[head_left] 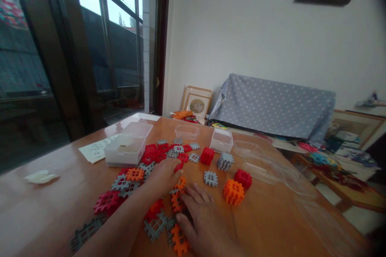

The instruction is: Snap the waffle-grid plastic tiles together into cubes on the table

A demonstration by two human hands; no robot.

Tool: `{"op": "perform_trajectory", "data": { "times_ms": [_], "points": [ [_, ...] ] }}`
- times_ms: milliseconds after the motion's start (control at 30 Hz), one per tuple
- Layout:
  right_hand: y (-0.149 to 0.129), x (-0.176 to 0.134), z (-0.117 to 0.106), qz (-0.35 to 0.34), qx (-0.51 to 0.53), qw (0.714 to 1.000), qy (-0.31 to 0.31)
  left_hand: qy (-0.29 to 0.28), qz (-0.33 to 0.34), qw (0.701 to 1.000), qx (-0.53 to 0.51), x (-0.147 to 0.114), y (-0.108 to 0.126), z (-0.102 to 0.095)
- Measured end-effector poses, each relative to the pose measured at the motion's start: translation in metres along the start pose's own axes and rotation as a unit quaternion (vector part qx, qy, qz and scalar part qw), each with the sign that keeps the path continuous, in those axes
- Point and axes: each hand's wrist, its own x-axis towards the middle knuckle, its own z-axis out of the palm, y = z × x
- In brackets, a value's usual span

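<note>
Above the loose pile, my left hand (165, 174) reaches in beside red and grey interlocking plastic tiles; its fingertips are mostly hidden, so I cannot see whether it grips one. My right hand (202, 219) lies with fingers apart beside an orange tile (177, 201), its fingertips touching or very near it. Below, another orange tile (180, 241) and a grey tile (156, 226) lie close to the right thumb. Across the middle spread red tiles (155, 153). To the right stand an orange stack (233, 192), two red stacks (243, 179) and a grey stack (225, 161).
A clear plastic box (125, 151) stands on a written paper (95, 150) at left, and a smaller box (221, 140) stands at the back. Transparent lids (259, 168) lie on the right of the wooden table (271, 213). A crumpled tissue (40, 176) rests far left.
</note>
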Motion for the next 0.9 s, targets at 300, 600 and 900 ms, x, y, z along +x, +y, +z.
{"op": "perform_trajectory", "data": {
  "times_ms": [300, 600, 900],
  "points": [
    [0.012, -0.001, -0.008, 0.009, 0.033, 0.996, 0.082, 0.003, 0.004, 1.0, 0.002, 0.0, -0.001, -0.008],
    [0.023, 0.0, -0.007, 0.031, 0.056, 0.994, 0.084, 0.007, -0.037, 0.999, -0.029, -0.003, -0.012, -0.021],
    [0.028, 0.004, 0.001, 0.03, 0.076, 0.994, 0.073, -0.079, -0.038, 0.996, -0.011, -0.017, -0.019, -0.047]
  ]
}}
